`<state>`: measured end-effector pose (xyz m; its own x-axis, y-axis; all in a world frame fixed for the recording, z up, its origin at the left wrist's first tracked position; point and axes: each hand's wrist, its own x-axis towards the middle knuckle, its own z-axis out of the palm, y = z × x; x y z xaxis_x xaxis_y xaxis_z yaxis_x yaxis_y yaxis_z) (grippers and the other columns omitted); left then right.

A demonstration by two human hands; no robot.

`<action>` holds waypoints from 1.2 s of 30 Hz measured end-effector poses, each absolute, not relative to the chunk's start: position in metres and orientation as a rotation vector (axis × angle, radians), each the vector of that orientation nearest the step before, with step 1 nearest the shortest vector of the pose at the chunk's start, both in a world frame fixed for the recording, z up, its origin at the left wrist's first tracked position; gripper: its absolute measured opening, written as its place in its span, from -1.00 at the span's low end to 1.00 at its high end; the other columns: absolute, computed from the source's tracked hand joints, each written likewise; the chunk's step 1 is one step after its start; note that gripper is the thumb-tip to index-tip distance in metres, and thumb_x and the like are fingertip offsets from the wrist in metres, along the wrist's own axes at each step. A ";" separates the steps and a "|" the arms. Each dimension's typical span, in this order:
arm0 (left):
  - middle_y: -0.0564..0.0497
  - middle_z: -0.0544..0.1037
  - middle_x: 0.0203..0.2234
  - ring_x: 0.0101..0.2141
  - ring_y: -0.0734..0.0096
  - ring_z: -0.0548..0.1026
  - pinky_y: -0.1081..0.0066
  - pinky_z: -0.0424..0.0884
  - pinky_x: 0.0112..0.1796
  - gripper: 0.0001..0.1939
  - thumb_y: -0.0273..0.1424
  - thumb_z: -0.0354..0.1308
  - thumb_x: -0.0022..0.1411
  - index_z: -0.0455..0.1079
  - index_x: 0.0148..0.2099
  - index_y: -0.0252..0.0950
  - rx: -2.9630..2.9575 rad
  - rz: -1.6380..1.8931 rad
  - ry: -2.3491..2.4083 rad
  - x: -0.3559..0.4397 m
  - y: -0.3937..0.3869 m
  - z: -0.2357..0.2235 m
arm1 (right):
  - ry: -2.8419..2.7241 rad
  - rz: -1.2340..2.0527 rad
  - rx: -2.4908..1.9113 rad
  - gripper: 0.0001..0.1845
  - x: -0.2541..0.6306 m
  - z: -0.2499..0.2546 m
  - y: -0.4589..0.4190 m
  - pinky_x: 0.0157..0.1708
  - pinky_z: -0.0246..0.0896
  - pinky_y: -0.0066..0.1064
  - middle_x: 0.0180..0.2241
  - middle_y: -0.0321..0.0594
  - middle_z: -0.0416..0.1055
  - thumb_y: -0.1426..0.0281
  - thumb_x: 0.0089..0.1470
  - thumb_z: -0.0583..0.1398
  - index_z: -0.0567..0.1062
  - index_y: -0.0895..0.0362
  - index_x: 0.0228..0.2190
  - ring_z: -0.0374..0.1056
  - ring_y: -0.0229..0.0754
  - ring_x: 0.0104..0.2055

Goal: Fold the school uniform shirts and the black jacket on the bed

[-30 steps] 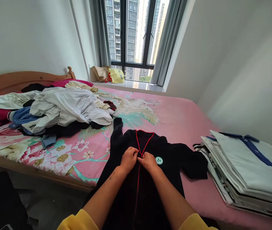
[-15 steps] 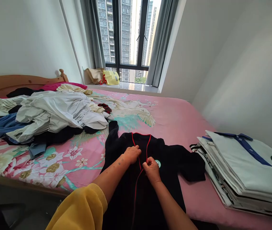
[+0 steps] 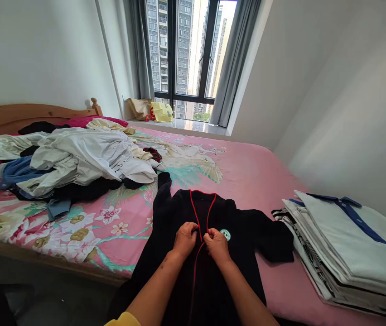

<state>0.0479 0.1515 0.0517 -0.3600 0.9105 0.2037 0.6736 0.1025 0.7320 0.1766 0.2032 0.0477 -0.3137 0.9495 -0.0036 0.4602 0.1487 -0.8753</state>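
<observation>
A black cardigan (image 3: 227, 271) with red edging along its V-neck and front lies spread on the bed, a round green-and-white badge on its chest. My left hand (image 3: 186, 239) pinches the red-trimmed edge on the left side of the neckline. Just opposite, my right hand (image 3: 216, 244) has its fingers closed on the other front edge, close to where the two edges meet. Whatever small part of the cloth sits between the fingertips is hidden. One sleeve stretches out to the right, and the other points up and away on the left.
A stack of folded white shirts (image 3: 349, 244) stands on the bed at the right. Heaped loose clothes (image 3: 84, 158) cover the far left. Paper bags (image 3: 161, 112) rest on the windowsill. The pink flowered bedsheet (image 3: 254, 167) lies beneath everything.
My left hand has moved down along the neckline edge, nearer my right hand. My right hand stays on its edge, slightly lower in view. The view has shifted a little.
</observation>
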 end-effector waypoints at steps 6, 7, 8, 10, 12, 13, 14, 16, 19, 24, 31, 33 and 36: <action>0.08 0.43 -0.44 -0.39 0.45 0.39 0.44 0.31 -0.29 -0.71 -0.60 0.05 -0.03 0.37 -0.23 -0.23 1.416 1.292 2.013 0.043 0.151 0.046 | -1.995 0.980 -1.327 -0.83 0.162 0.063 0.209 -0.57 -0.07 -0.48 -0.66 -0.35 0.23 0.34 -0.12 0.07 0.33 0.10 -0.65 0.11 -0.29 -0.58; 0.09 0.42 -0.46 -0.41 0.46 0.38 0.45 0.31 -0.31 -0.73 -0.59 0.05 -0.03 0.37 -0.24 -0.23 1.394 1.307 2.003 0.043 0.150 0.046 | -2.021 0.941 -1.312 -0.84 0.157 0.064 0.209 -0.54 -0.06 -0.48 -0.62 -0.34 0.25 0.34 -0.13 0.08 0.33 0.10 -0.65 0.13 -0.28 -0.55; 0.11 0.41 -0.48 -0.43 0.48 0.37 0.47 0.29 -0.34 -0.76 -0.58 0.05 -0.03 0.35 -0.27 -0.23 1.374 1.319 1.997 0.042 0.149 0.045 | -2.051 0.896 -1.298 -0.86 0.153 0.065 0.208 -0.51 -0.05 -0.47 -0.58 -0.32 0.28 0.35 -0.13 0.08 0.34 0.11 -0.64 0.14 -0.27 -0.52; 0.13 0.38 -0.53 -0.47 0.49 0.34 0.49 0.25 -0.40 -0.84 -0.56 0.04 -0.02 0.31 -0.35 -0.23 1.342 1.335 1.997 0.042 0.148 0.046 | -2.106 0.803 -1.290 -0.86 0.148 0.063 0.203 -0.47 -0.02 -0.46 -0.52 -0.28 0.31 0.35 -0.12 0.08 0.36 0.10 -0.61 0.17 -0.25 -0.48; 0.14 0.35 -0.56 -0.50 0.50 0.30 0.49 0.21 -0.43 -0.90 -0.55 0.03 -0.01 0.26 -0.42 -0.23 1.327 1.341 2.001 0.042 0.147 0.046 | -2.116 0.765 -1.300 -0.84 0.148 0.058 0.198 -0.44 0.03 -0.44 -0.50 -0.26 0.33 0.33 -0.08 0.08 0.38 0.10 -0.57 0.20 -0.23 -0.47; 0.15 0.34 -0.57 -0.50 0.50 0.29 0.50 0.19 -0.43 -0.90 -0.54 0.03 0.00 0.24 -0.44 -0.23 1.326 1.341 2.001 0.042 0.146 0.047 | -2.097 0.791 -1.292 -0.82 0.149 0.056 0.196 -0.42 0.07 -0.43 -0.49 -0.25 0.35 0.31 -0.05 0.07 0.40 0.10 -0.55 0.23 -0.22 -0.45; 0.15 0.33 -0.57 -0.50 0.51 0.28 0.49 0.18 -0.43 -0.91 -0.54 0.03 0.00 0.23 -0.44 -0.23 1.328 1.341 1.998 0.042 0.146 0.047 | -2.067 0.840 -1.265 -0.80 0.152 0.053 0.194 -0.38 0.11 -0.42 -0.47 -0.24 0.37 0.30 -0.01 0.06 0.43 0.10 -0.50 0.26 -0.21 -0.42; 0.15 0.33 -0.56 -0.50 0.51 0.27 0.49 0.17 -0.43 -0.91 -0.53 0.03 0.01 0.22 -0.44 -0.23 1.335 1.338 1.989 0.042 0.146 0.048 | -2.004 0.970 -1.174 -0.73 0.158 0.051 0.194 -0.28 0.18 -0.40 -0.38 -0.20 0.43 0.27 0.04 0.03 0.48 0.11 -0.40 0.32 -0.17 -0.32; 0.15 0.32 -0.57 -0.52 0.51 0.26 0.49 0.15 -0.44 -0.93 -0.51 0.01 0.02 0.22 -0.44 -0.24 1.344 1.334 1.970 0.040 0.147 0.049 | -1.958 1.104 -1.085 -0.69 0.163 0.049 0.199 -0.17 0.21 -0.38 -0.28 -0.15 0.47 0.29 0.06 0.02 0.51 0.13 -0.32 0.36 -0.14 -0.20; 0.14 0.34 -0.57 -0.50 0.50 0.27 0.49 0.16 -0.43 -0.93 -0.51 -0.02 0.01 0.21 -0.47 -0.25 1.375 1.330 1.944 0.038 0.146 0.050 | -2.052 1.097 -1.104 -0.76 0.160 0.043 0.211 -0.35 0.23 -0.43 -0.39 -0.22 0.46 0.39 -0.02 0.06 0.50 0.13 -0.35 0.35 -0.19 -0.36; 0.13 0.36 -0.58 -0.51 0.49 0.30 0.48 0.21 -0.43 -0.93 -0.49 -0.02 0.00 0.26 -0.46 -0.26 1.364 1.305 1.951 0.038 0.147 0.057 | -2.218 0.950 -1.060 -0.91 0.153 0.039 0.221 -0.47 0.03 -0.52 -0.55 -0.34 0.29 0.52 -0.13 0.10 0.39 0.13 -0.54 0.19 -0.31 -0.49; 0.14 0.36 -0.58 -0.51 0.49 0.32 0.48 0.22 -0.44 -0.98 -0.44 0.03 0.00 0.27 -0.44 -0.26 1.352 1.294 1.947 0.038 0.149 0.058 | -2.245 0.901 -1.079 -0.92 0.151 0.039 0.221 -0.47 -0.01 -0.53 -0.52 -0.33 0.29 0.52 -0.12 0.11 0.37 0.12 -0.53 0.18 -0.32 -0.48; 0.13 0.39 -0.56 -0.49 0.47 0.35 0.48 0.25 -0.42 -0.95 -0.40 0.06 0.00 0.29 -0.40 -0.25 1.312 1.293 1.930 0.037 0.152 0.058 | -2.266 0.842 -1.121 -0.94 0.148 0.039 0.219 -0.47 -0.04 -0.52 -0.46 -0.30 0.30 0.50 -0.08 0.11 0.36 0.12 -0.49 0.17 -0.32 -0.46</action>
<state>0.0369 0.1515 0.0576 -0.4329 0.8933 0.1208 0.4514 0.0988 0.8868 0.1483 0.2187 0.0386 -0.5540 0.8208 0.1395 0.5305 0.4772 -0.7006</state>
